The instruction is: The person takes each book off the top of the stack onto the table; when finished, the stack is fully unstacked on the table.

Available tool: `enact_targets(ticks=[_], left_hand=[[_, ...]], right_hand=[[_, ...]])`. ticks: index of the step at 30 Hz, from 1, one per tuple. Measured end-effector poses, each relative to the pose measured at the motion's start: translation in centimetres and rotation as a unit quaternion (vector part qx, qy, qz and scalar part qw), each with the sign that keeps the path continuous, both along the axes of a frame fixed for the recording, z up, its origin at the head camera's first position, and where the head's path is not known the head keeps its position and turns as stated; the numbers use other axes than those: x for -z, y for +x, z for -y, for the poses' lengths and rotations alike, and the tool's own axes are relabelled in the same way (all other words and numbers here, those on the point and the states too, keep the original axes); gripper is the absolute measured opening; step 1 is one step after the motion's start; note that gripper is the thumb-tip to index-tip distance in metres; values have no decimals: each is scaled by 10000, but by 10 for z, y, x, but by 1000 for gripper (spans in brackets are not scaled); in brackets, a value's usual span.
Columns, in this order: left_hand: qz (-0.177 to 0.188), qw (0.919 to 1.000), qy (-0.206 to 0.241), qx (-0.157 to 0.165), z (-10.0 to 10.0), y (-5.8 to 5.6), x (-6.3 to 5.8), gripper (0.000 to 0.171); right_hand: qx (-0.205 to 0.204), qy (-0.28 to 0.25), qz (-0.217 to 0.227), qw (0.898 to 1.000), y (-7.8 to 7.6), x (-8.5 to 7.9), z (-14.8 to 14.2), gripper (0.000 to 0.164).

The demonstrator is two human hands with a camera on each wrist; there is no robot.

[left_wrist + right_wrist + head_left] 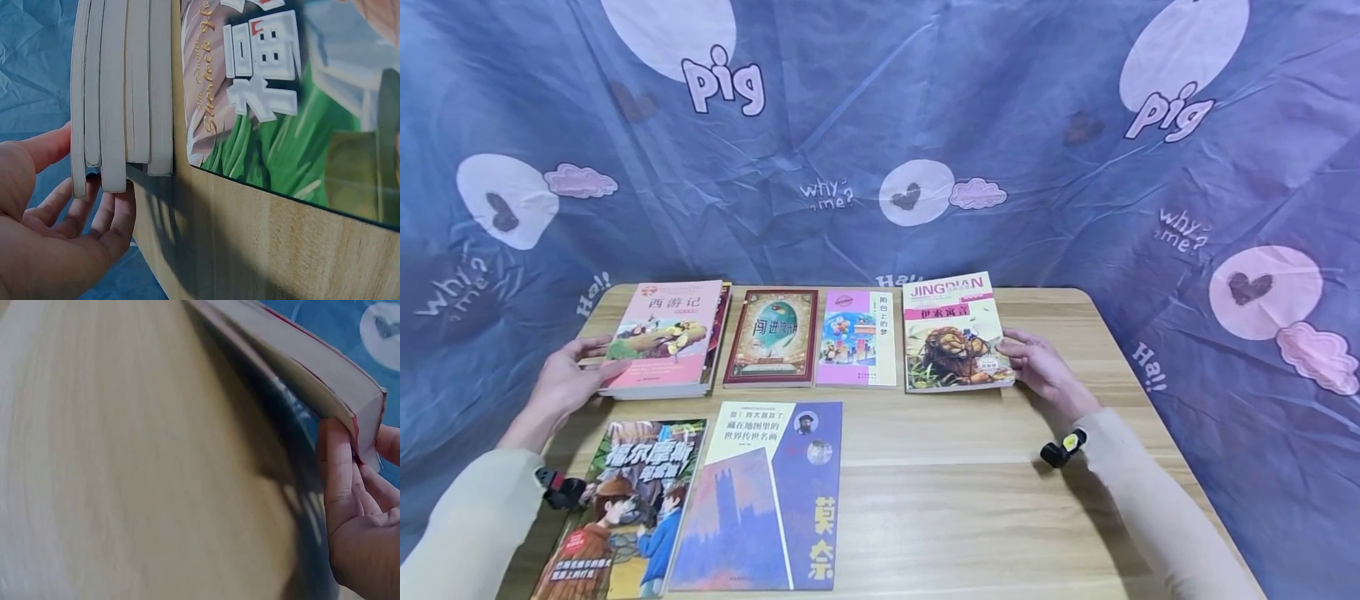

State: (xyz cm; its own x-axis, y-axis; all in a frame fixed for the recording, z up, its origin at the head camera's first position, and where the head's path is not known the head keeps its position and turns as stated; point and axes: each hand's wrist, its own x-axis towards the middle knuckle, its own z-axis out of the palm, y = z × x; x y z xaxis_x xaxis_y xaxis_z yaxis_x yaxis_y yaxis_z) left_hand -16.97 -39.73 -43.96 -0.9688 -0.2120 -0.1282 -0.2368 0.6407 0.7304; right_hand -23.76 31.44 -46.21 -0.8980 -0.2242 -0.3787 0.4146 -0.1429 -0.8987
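My left hand [568, 372] grips the left edge of a stack of books at the back left, topped by a pink-covered book [658, 333]. In the left wrist view, the thumb lies on the top book and the fingers curl against the ends of several books [112, 94]. At the back right, my right hand [1041, 367] pinches the right edge of a thick paperback [955, 350] with a lion on its cover. The right wrist view shows its page block [331, 362] between thumb and fingers. Part of both hands' fingertips is hidden.
Between the hands lie a brown-bordered book [772, 367] and a pink and white book [857, 375]. Nearer are a detective picture book [655, 450] and a large blue-purple book [752, 517]. Patterned blue cloth [850, 108] hangs behind the wooden table [985, 492].
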Motion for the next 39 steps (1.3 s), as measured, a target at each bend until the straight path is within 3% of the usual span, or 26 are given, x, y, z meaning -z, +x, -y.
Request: enact_targets(ticks=[3, 5, 8, 10, 14, 19, 21, 23, 27, 30, 32, 34, 39], left_hand=[[77, 10000, -37, 31, 2, 0, -1, 77], [143, 9998, -114, 25, 2, 0, -1, 78], [210, 9996, -209, -11, 2, -1, -2, 78], [215, 9995, -234, -46, 2, -1, -3, 78], [228, 9995, -211, -75, 2, -1, -2, 80], [239, 9994, -255, 21, -1, -1, -3, 81], [206, 9994, -278, 97, -4, -1, -3, 81], [179, 9994, -268, 135, -7, -2, -3, 80], [153, 9992, -300, 191, -12, -3, -2, 77], [157, 9990, -361, 195, -15, -4, -3, 76], [149, 9990, -358, 218, -16, -5, -3, 76], [141, 9989, -370, 230, -18, -6, -4, 76], [115, 9992, -237, 294, -24, -6, -3, 77]], right_hand=[[-187, 333, -13, 9993, -1, 6, -4, 75], [-309, 820, -214, 9959, -1, 8, -5, 74], [-311, 2020, -940, 9744, 0, 10, -5, 66], [-139, 2873, -1508, 9458, 1, 8, -5, 56], [308, 4011, -2251, 8874, 4, -2, 3, 43], [665, 5136, -3028, 8001, 6, -21, 28, 41], [691, 5243, -3216, 7855, 6, -27, 40, 41], [528, 5060, -3279, 7960, 4, -30, 55, 41], [-57, 4243, -3099, 8508, -2, -24, 95, 42], [-430, 3493, -2701, 8962, -2, -18, 136, 41], [-665, 3098, -2438, 9166, -1, -14, 167, 41], [-897, 2773, -2284, 9289, 0, -12, 198, 40], [-1230, 2030, -2172, 9468, 0, -6, 275, 40]])
